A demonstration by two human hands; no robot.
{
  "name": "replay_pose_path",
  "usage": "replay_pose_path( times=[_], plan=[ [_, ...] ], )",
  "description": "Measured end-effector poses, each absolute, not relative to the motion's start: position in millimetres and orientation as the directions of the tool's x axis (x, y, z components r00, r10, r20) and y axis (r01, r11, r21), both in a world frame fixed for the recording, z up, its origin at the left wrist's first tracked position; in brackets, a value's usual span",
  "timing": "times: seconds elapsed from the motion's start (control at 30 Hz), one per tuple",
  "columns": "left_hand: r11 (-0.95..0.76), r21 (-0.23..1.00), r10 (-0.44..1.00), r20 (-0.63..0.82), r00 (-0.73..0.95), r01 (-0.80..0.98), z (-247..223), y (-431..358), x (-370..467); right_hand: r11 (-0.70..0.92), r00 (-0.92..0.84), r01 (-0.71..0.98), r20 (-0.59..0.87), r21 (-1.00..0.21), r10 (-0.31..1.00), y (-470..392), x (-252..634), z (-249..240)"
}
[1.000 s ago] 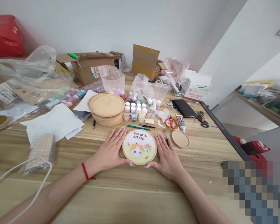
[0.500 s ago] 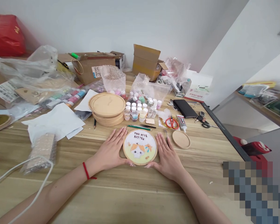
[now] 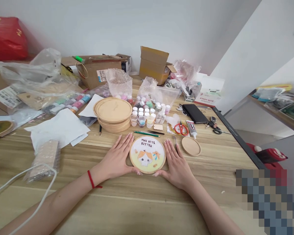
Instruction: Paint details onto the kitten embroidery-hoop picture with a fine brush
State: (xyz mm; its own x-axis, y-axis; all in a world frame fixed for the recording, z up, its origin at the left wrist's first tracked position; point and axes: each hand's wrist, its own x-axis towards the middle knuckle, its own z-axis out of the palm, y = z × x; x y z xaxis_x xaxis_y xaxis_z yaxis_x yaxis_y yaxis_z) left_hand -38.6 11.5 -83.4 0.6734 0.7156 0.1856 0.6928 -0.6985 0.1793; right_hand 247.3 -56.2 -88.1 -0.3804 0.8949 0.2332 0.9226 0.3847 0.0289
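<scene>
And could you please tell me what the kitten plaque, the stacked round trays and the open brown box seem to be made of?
Kitten plaque: probably wood at the pale tan rim; picture material unclear.
Stacked round trays: likely matt wood, being bare tan throughout.
Open brown box: apparently cardboard, matt, with thin stiff flaps.

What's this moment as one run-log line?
left hand: at kitten disc, left side | right hand: at kitten disc, right side | kitten disc: flat on table
</scene>
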Motion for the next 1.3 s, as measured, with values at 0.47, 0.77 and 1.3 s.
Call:
replay_pose_path(
  times=[0.47,0.77,1.3],
  plan=[
    [-0.686,0.175,0.728,0.171,0.664,0.707,-79.1,11.1,-37.0,0.369,-0.366,0.929,0.216,0.025,0.905,-56.1,248.0,-88.9],
    [-0.683,0.17,0.73,0.18,0.659,0.71,-77.8,10.3,-36.6,0.37,-0.362,0.929,0.231,0.011,0.903,-55.7,247.8,-88.9],
    [-0.68,0.169,0.733,0.166,0.66,0.713,-77.6,10.6,-36.6,0.367,-0.363,0.93,0.217,0.021,0.906,-55.0,248.2,-89.7]
  ],
)
